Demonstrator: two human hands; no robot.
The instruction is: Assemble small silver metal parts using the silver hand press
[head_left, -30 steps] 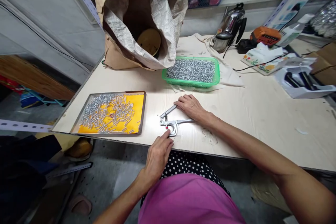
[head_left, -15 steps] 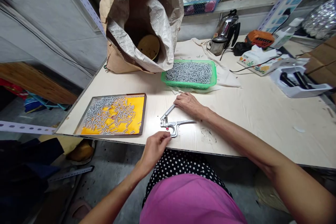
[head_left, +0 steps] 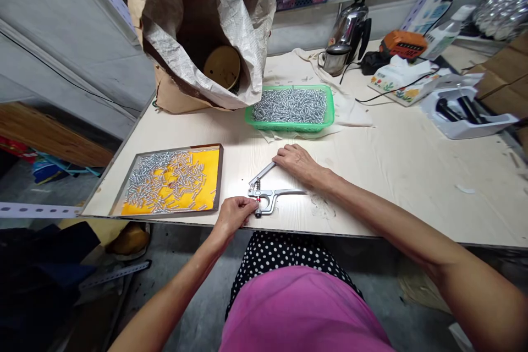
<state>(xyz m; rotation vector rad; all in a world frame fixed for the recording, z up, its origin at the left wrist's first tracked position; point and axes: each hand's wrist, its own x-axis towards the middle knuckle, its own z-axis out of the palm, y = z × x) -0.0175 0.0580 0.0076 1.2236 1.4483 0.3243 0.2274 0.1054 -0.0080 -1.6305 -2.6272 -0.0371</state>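
Silver snap-fastener pliers (head_left: 269,193) with a small spring and a red part at the jaw lie on the light wooden table. My right hand (head_left: 300,164) is closed around the end of their upper handle, which is raised apart from the lower one. My left hand (head_left: 236,213) is in a pinch beside the jaw, at the table's front edge. Whatever its fingertips hold is hidden or too small to name. Small metal pins (head_left: 165,179) lie scattered on a yellow-bottomed tray (head_left: 220,176) left of the pliers. More pins fill a green basket (head_left: 289,127) behind them.
A large open sack (head_left: 181,88) stands at the back left, with a round tan piece inside. Along the back right are a metal kettle (head_left: 350,25), a metal cup (head_left: 335,60), an orange battery (head_left: 403,44), a tissue pack (head_left: 402,85) and a white holder (head_left: 462,129).
My left hand has shifted slightly left, and the jaw's dark lower end now shows beside its fingertips. My right hand stays on the handle. The view has moved a little.
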